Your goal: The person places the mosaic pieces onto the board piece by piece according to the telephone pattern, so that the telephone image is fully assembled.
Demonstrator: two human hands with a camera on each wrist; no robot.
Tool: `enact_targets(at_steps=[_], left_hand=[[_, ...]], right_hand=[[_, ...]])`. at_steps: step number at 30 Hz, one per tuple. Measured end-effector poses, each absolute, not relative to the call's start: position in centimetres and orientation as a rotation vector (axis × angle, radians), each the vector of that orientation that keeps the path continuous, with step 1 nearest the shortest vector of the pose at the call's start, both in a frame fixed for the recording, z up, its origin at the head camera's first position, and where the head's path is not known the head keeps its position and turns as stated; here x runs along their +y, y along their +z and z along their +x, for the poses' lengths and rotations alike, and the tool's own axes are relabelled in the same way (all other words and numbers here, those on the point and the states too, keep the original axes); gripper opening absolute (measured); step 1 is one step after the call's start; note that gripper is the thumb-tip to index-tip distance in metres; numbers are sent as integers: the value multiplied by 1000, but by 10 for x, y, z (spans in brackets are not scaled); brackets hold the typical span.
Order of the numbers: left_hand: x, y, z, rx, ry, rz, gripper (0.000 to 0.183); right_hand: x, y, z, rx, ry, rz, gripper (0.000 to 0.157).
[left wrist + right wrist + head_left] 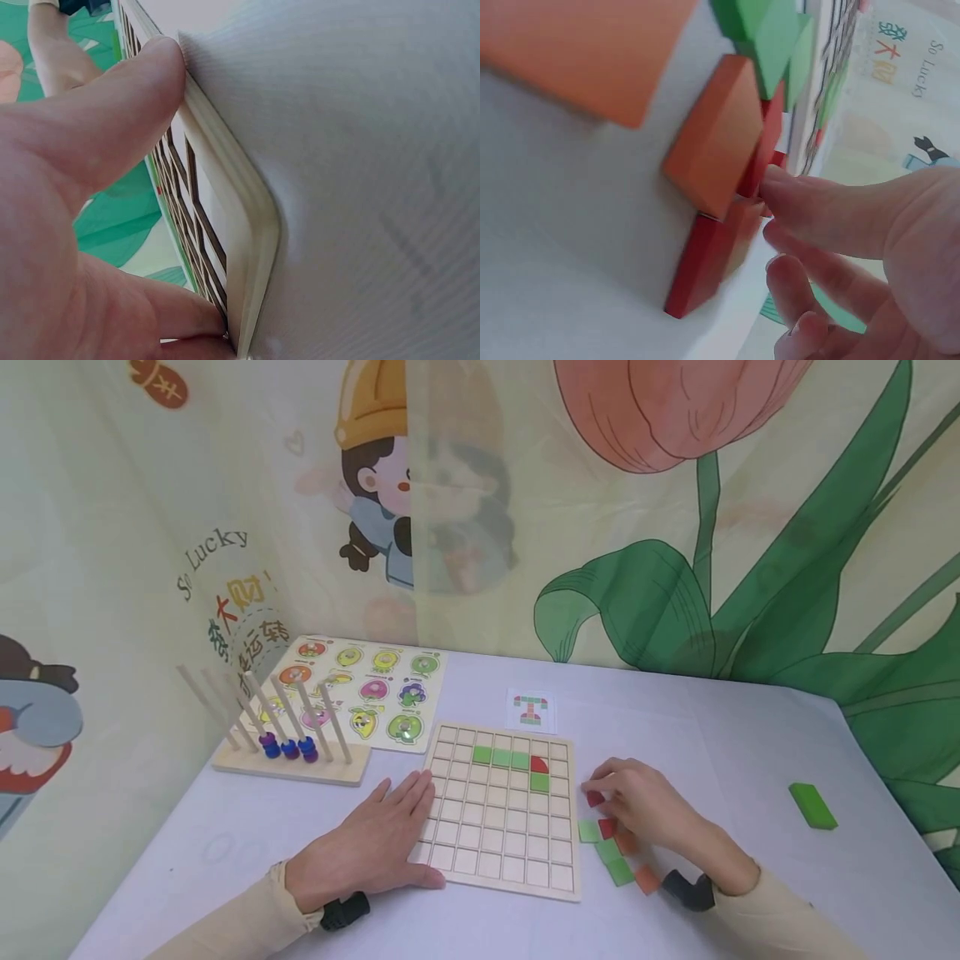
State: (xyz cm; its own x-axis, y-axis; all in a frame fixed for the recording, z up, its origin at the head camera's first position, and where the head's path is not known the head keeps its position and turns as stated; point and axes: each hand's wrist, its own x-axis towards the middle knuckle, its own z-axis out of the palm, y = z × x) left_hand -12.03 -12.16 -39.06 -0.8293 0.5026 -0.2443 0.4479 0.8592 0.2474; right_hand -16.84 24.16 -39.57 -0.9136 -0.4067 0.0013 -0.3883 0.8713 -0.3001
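Observation:
A wooden grid board [491,865] lies on the table with several green tiles [501,757] and one red quarter-round tile [538,765] in its upper cells. My left hand [367,843] rests at the board's left side, fingers extended, its thumb [142,97] along the near edge. Just right of the board, my right hand [645,802] pinches a red tile [595,798] between thumb and fingertips. Loose beside that hand are green tiles [619,871], orange tiles [647,880] and another red tile [607,828].
Behind the board lies a small pattern card [532,710]. A peg stand [292,767] with blue and purple beads is at the left, in front of a fruit puzzle board [405,727]. A green block [813,806] lies far right. Printed curtains [480,627] surround the table.

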Motion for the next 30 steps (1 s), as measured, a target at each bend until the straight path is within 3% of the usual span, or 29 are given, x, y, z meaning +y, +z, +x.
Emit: enact_targets(at_steps=[21,30], left_hand=[[-122,-391,-121,2725,243,709,112],[-121,-390,-120,2725,240,698,112]], right_hand=[[229,-389,-174,3067,-430,-617,29],[184,-382,-190,3058,-522,-886,25]])
